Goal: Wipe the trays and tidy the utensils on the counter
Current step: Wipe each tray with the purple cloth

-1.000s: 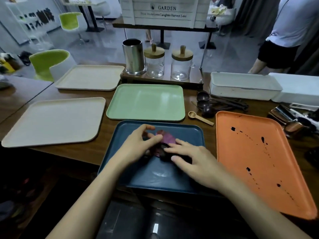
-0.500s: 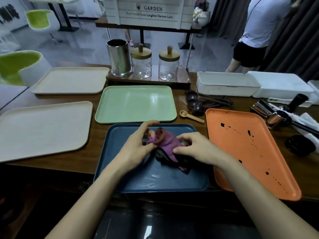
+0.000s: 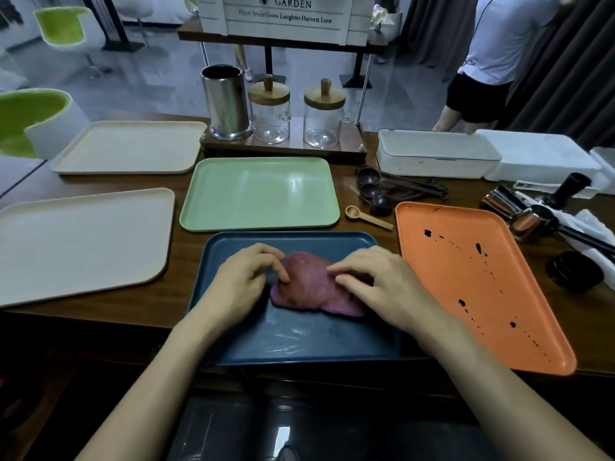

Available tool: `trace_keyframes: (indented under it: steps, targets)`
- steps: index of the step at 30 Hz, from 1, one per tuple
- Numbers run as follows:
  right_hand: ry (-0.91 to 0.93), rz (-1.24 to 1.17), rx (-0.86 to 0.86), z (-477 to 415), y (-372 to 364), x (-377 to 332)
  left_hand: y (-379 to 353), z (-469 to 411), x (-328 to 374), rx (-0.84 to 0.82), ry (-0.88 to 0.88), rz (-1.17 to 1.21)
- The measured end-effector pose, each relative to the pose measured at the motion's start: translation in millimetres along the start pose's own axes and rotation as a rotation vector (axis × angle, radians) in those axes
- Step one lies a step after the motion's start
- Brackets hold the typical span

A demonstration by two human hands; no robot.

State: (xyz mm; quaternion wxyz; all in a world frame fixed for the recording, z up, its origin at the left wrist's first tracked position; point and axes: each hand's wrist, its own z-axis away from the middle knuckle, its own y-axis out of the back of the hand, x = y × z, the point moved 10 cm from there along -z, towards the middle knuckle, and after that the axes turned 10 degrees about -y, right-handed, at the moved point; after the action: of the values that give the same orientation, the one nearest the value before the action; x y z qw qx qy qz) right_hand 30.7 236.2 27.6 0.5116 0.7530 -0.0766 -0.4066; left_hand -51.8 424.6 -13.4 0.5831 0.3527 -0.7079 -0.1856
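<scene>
Reference item: the blue tray (image 3: 299, 344), at the near edge of the tabletop (image 3: 179, 294).

Left of the blue tray lay a cream tray (image 3: 76, 241), with a second cream tray (image 3: 129, 148) beyond it. Directly behind the blue tray lay the green tray (image 3: 259, 194). No soiling was visible on these three.

On the blue tray, the left hand (image 3: 246, 277) had its fingers bent over the left edge of the purple cloth (image 3: 309, 284). Whether it pinched or only pressed that edge could not be determined, as the thumb was hidden. The cloth lay flattened at the centre of the blue tray. The right hand (image 3: 379, 284) rested on the cloth's right part, fingers spread and pressing down, gripping nothing.

Step in hand, as judged: preparing the cloth into a flat pad on the blue tray, between wiping passes. Wet streaks showed on the tray's near part.

Right of the blue tray, and just behind its far right corner, lay a wooden spoon (image 3: 366, 217) and dark measuring spoons (image 3: 376, 191), loose and unsorted. Immediately right lay the orange tray (image 3: 466, 294), marked with dark spots (image 3: 479, 247).

Next move, as judged: one hand must take firm hold of the cloth and carry it to the orange tray.

Beyond the orange tray, the metal utensils (image 3: 519, 211) were cut off by the frame edge and hard to identify.
</scene>
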Motion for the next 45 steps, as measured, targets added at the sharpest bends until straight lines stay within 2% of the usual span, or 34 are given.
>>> trace_keyframes:
  steps: [6, 12, 17, 20, 23, 26, 28, 31, 33, 35, 40, 43, 45]
  targets:
    - [-0.035, 0.175, -0.393, -8, -45, -13, 15, 5, 1, 0.156, 0.053, 0.041]
    - [0.017, 0.190, -0.321, -7, -48, -19, 20, 3, 10, 0.252, 0.118, 0.032]
    - [-0.053, 0.017, -0.170, 4, 10, 20, -4, -16, 45, 0.288, 0.099, 0.039]
    - [-0.128, -0.061, -0.045, 19, 66, 67, -41, -34, 80, 0.235, 0.080, 0.043]
    - [-0.253, -0.015, 0.029, 37, 110, 126, -95, -56, 126, 0.089, -0.007, -0.095]
    - [-0.306, 0.179, -0.097, 55, 112, 169, -147, -72, 157, -0.043, -0.043, -0.239]
    - [-0.297, 0.322, -0.193, 67, 106, 185, -172, -75, 164, -0.087, -0.001, -0.280]
    - [-0.180, 0.383, -0.205, 73, 112, 184, -186, -73, 161, -0.062, 0.039, -0.360]
    - [-0.057, 0.422, -0.321, 74, 98, 177, -192, -70, 156, -0.044, 0.043, -0.450]
    - [-0.014, 0.454, -0.407, 72, 82, 177, -196, -67, 151, -0.038, 0.047, -0.518]
    - [-0.108, 0.564, -0.292, 28, 62, 193, -199, -65, 152, -0.112, 0.011, -0.636]
    - [-0.276, 0.525, -0.252, 3, 66, 204, -201, -64, 151, -0.139, 0.018, -0.681]
    - [-0.310, 0.476, -0.217, -12, 69, 202, -201, -65, 150, -0.149, 0.020, -0.679]
